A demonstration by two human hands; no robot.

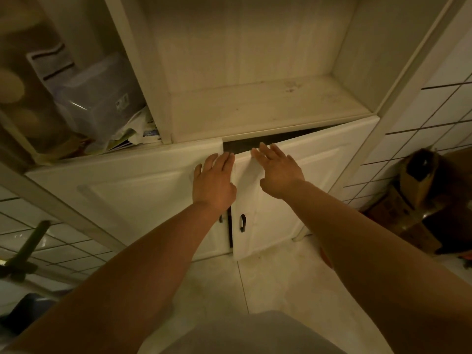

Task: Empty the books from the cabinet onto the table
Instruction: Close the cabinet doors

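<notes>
Head view: both hands, left hand (pixel 214 182) and right hand (pixel 278 172), lie flat, holding nothing, on the cabinet doors (pixel 319 175); right door ajar, interior just behind it.

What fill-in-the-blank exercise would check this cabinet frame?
1. The right door stands slightly ____.
2. The left hand lies flat on the ____ door.
3. The open shelf above the doors holds ____ books.
4. The handle on the right door is ____ in colour.

Missing words: open; left; no; black
</notes>
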